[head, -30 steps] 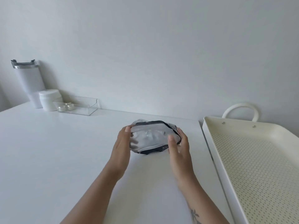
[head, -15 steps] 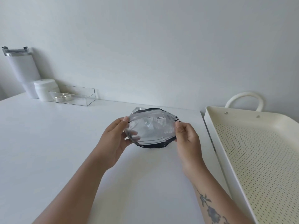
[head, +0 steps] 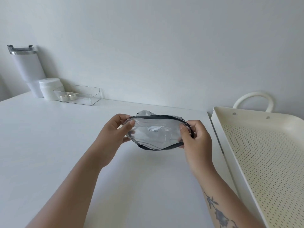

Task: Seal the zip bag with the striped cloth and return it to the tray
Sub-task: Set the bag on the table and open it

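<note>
Far left, against the pale wall, a tall white insulated tumbler with a steel-rimmed lid (head: pixel 28 69) stands at the back of the white desk (head: pixel 49 145). Just beside it sits a squat white lidded jar (head: pixel 50 88), and touching that jar's right side is a clear plastic open-topped box (head: pixel 80 96) holding two small tealight candles (head: pixel 67 97). All of these sit well apart from the hands, and the stretch of desk between them and the bag is bare.

Nearer the middle, the left hand (head: pixel 113 134) has its grip pinched on the left end of a clear plastic zip bag with a dark edge (head: pixel 156 134), thumb on the near face and fingers behind. The bag is held up off the desk, stretched sideways between both hands, its top strip running straight across. Inside it a striped cloth (head: pixel 178 118) shows as a dark and light band along the upper and lower edges; the crinkled film blurs most of it. Whether the zip is closed I cannot tell.

The right hand (head: pixel 195 137) grips the bag's right end the same way, pinched tight. Its forearm carries a dark floral tattoo (head: pixel 217 211).

Just right of that hand lies a cream perforated metal tray with a looped white handle (head: pixel 218 137), its raised wall near the bag but not touching it.
</note>
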Demonstrator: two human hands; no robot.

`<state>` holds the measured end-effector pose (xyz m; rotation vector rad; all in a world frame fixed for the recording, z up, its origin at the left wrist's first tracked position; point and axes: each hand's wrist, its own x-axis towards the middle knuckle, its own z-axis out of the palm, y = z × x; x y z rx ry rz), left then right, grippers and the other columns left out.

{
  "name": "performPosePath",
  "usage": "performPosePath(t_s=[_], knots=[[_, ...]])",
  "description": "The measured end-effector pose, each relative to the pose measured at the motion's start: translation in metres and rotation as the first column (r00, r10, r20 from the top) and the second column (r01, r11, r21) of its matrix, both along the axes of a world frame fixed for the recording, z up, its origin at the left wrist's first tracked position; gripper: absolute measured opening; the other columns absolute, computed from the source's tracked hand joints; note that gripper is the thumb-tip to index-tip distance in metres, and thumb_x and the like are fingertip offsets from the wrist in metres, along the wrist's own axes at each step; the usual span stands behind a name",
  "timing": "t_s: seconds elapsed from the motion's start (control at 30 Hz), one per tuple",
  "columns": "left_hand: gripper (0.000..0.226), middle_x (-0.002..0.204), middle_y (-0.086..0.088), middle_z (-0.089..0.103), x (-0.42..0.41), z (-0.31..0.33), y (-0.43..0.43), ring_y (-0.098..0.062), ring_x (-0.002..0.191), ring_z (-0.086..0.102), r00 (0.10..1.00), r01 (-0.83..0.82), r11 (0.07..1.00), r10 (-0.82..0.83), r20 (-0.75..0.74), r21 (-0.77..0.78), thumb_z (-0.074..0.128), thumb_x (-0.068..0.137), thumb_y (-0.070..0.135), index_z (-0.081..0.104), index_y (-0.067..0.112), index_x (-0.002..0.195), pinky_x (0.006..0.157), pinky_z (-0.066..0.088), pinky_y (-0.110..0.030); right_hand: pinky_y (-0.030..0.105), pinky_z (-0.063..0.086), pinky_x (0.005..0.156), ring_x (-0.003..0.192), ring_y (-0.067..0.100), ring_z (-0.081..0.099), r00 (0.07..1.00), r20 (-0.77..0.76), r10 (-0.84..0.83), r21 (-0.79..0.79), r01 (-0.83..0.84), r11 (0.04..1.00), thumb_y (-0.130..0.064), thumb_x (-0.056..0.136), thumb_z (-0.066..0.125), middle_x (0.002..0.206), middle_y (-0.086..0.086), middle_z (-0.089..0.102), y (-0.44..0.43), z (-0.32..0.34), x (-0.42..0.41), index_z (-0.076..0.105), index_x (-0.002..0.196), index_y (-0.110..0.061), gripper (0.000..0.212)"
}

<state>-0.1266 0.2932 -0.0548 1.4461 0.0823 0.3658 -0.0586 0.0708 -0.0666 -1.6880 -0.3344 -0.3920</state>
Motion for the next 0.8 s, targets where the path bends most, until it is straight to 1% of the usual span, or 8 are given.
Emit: performPosePath(t_s=[0.1,0.2,0.37,0.47,0.57,0.63,0.7,0.8], knots=[[0.007,0.096,-0.005,0.057,0.001,-0.001,-0.002,-0.021,0.079,0.064,0.999,-0.048,0.997,0.048,-0.003,0.055,0.066,0.090,0.015,0.063,0.021,0.089,0.086,0.055,-0.042,0.052,0.057,0.059,0.068,0.026,0.059,0.996,0.026,-0.085,-0.040,0.086,0.996,-0.020,0.089,0.063,0.070,-0.003,0.059,-0.001,-0.001,0.001,0.056,0.081,-0.024,0.011],[0.014,0.088,0.000,0.055,0.006,-0.006,-0.012,-0.016,0.064,0.065,0.958,-0.280,0.945,0.285,-0.008,0.168,0.068,0.088,0.016,0.059,0.023,0.080,0.071,0.061,-0.038,0.050,0.057,0.062,0.069,0.022,0.055,0.992,0.041,-0.116,-0.098,0.120,0.988,-0.021,0.089,0.063,0.076,0.002,0.058,0.002,-0.001,0.001,0.056,0.083,-0.023,0.009],[0.019,0.080,0.004,0.052,0.009,-0.009,-0.022,-0.009,0.048,0.062,0.849,-0.519,0.826,0.529,0.015,0.220,0.068,0.087,0.033,0.053,0.023,0.079,0.052,0.061,-0.035,0.041,0.059,0.060,0.073,0.024,0.058,0.995,0.076,0.071,-0.135,-0.060,0.989,-0.027,0.089,0.065,0.079,0.002,0.059,0.004,0.003,-0.005,0.058,0.085,-0.023,0.009],[0.025,0.081,0.000,0.053,0.005,-0.003,-0.017,-0.012,0.055,0.063,0.920,-0.368,0.910,0.386,-0.069,0.190,0.068,0.084,0.041,0.057,0.019,0.085,0.057,0.061,-0.034,0.028,0.060,0.057,0.075,0.024,0.061,0.989,0.012,0.149,-0.049,-0.148,0.988,-0.037,0.090,0.062,0.077,0.002,0.061,0.001,0.006,-0.006,0.061,0.085,-0.025,0.013],[0.018,0.090,-0.008,0.057,-0.002,0.005,-0.003,-0.019,0.076,0.066,0.997,-0.015,1.000,0.015,-0.076,0.005,0.063,0.089,0.030,0.064,0.014,0.099,0.070,0.057,-0.028,0.028,0.061,0.059,0.077,0.019,0.065,0.987,-0.070,0.144,0.093,-0.137,0.986,-0.040,0.092,0.058,0.076,0.007,0.065,-0.002,0.008,-0.005,0.065,0.086,-0.027,0.015],[0.025,0.099,-0.012,0.062,-0.008,0.008,0.008,-0.027,0.090,0.066,0.981,0.186,0.976,-0.190,-0.028,-0.117,0.063,0.090,0.021,0.065,0.010,0.112,0.081,0.056,-0.032,0.030,0.061,0.060,0.076,0.018,0.065,0.988,-0.094,0.124,0.137,-0.111,0.984,-0.037,0.092,0.059,0.073,0.008,0.065,-0.004,0.008,-0.004,0.067,0.086,-0.029,0.013],[0.027,0.106,-0.017,0.066,-0.011,0.010,0.015,-0.031,0.096,0.067,0.972,0.236,0.968,-0.237,-0.004,-0.088,0.066,0.090,0.021,0.065,0.009,0.115,0.085,0.055,-0.034,0.031,0.061,0.059,0.074,0.020,0.065,0.989,-0.098,0.108,0.140,-0.094,0.986,-0.034,0.092,0.061,0.072,0.009,0.064,-0.005,0.008,-0.004,0.068,0.085,-0.028,0.011],[0.023,0.101,-0.023,0.064,-0.011,0.009,0.012,-0.032,0.087,0.068,0.993,0.114,0.991,-0.114,0.002,-0.068,0.072,0.083,0.023,0.065,0.011,0.101,0.078,0.057,-0.034,0.030,0.061,0.057,0.074,0.024,0.065,0.993,-0.096,0.066,0.095,-0.057,0.994,-0.027,0.090,0.064,0.076,0.009,0.065,-0.006,0.007,-0.002,0.069,0.085,-0.024,0.007]])
